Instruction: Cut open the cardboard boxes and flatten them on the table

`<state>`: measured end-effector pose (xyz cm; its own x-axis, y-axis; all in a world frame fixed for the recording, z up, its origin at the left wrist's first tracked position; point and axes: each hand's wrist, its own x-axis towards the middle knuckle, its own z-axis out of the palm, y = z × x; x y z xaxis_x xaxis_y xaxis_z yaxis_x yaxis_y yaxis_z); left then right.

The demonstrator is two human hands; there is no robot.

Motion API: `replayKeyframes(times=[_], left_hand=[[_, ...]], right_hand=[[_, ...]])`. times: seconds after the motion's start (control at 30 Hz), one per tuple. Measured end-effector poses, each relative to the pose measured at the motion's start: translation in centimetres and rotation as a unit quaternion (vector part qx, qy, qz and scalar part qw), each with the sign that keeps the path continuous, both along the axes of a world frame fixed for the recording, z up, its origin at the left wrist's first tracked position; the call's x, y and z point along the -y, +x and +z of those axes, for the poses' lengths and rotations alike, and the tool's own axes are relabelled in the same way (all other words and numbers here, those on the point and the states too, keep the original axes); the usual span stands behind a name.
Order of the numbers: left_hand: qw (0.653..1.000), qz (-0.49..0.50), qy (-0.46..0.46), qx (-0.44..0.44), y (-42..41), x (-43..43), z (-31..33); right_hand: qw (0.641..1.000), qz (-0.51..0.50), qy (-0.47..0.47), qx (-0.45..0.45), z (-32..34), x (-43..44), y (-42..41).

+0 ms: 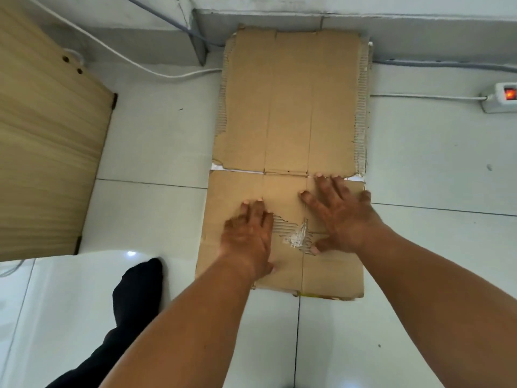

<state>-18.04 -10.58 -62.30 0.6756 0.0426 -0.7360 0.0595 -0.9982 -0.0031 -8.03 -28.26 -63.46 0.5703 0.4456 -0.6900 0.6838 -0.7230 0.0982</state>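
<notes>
i judge i'm at the flattening step: the cardboard box point(288, 152) is already cut open and lies spread out in the centre of the frame, running from the upper middle down to just below centre. it rests on white floor tiles point(433, 169), not on a table that i can see. my left hand point(247, 239) is open, palm down, fingers together, pressing the lower panel just left of a torn patch with a scrap of clear tape point(298, 236). my right hand point(340, 217) is also open and flat, fingers spread, pressing just right of that patch, fingertips reaching the crease between the lower and upper panels. neither hand grips anything, and i see no cutter in view.

next, i think, the move calls for sliding the palms outward along the creases so the panels stay down, then reaching for another box, though none shows here.

as for containers, there is nothing left to hold anything: the box is a flat sheet with nothing on it but my hands. at the right edge a power strip point(502, 98) glows red; a wooden board point(47, 141) fills the left side.
</notes>
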Motion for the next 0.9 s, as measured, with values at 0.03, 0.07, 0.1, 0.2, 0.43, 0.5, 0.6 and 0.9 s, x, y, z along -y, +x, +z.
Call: replayKeyframes(times=[0.03,0.07,0.1,0.2,0.43,0.5,0.6,0.9], left_hand=[[1.0,-0.009,0.009,-0.014,-0.3,-0.1,-0.2],[0.999,-0.021,0.021,-0.012,-0.6,0.0,-0.2],[0.999,-0.034,0.037,-0.002,-1.2,0.2,-0.2],[0.994,-0.043,0.06,0.08,-4.1,1.2,0.0],[0.999,0.028,-0.03,0.017,-7.1,0.9,0.0],[0.999,0.021,-0.044,-0.01,-7.2,0.5,-0.6],[0.999,0.01,-0.037,-0.038,-7.2,0.2,-0.3],[0.99,0.059,-0.081,-0.102,-2.1,-1.2,3.3]], right_hand=[[1.0,-0.004,-0.004,0.002,-0.1,-0.1,0.0],[1.0,-0.008,-0.009,0.001,-0.2,-0.2,0.0],[1.0,-0.007,-0.015,0.0,-0.1,-0.4,-0.1],[0.999,0.012,-0.023,0.033,0.7,-0.6,-1.1],[0.998,0.008,0.061,0.018,1.4,1.2,-3.4],[0.997,-0.016,0.069,-0.008,1.2,1.4,-3.4],[0.997,-0.025,0.043,-0.055,2.1,0.9,-2.7],[0.992,-0.067,-0.079,-0.078,5.4,-3.2,-2.9]])
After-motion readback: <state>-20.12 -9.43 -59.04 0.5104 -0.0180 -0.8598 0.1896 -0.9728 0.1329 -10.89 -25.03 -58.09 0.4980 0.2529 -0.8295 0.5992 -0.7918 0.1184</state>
